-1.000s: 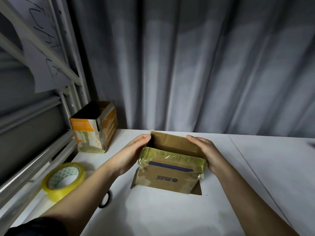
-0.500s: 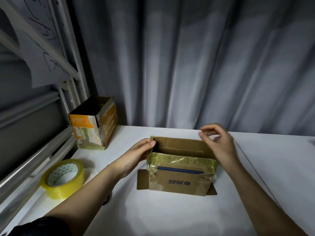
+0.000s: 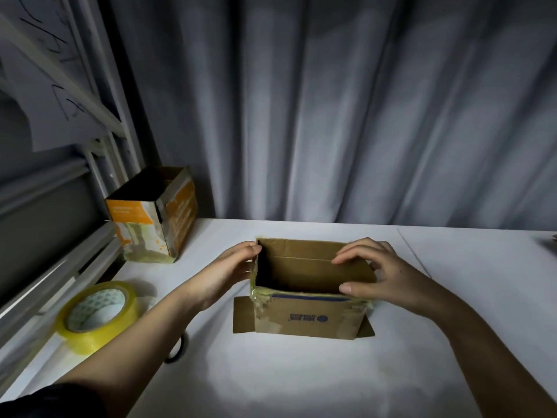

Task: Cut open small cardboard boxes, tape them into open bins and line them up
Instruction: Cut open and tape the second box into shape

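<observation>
A brown cardboard box [image 3: 307, 319] stands open-topped in the middle of the white table [image 3: 301, 381], with yellowish tape round its rim and two bottom flaps sticking out at its sides. My left hand [image 3: 229, 270] holds the box's left wall, thumb at the top far corner. My right hand [image 3: 379, 274] grips the right end of the box, fingertips on the far wall's edge and thumb on the near rim. An orange and white box [image 3: 150, 218], also open on top, stands at the back left.
A roll of yellow tape [image 3: 96, 315] lies at the left edge of the table. A small black ring-shaped object [image 3: 177, 348] shows under my left forearm. A grey curtain [image 3: 331, 110] hangs behind the table, and a metal rack [image 3: 54, 224] runs along the left.
My right hand, lifted above the far right corner half a second ago, has come down onto the box's right end. The left hand stays on the left wall.
</observation>
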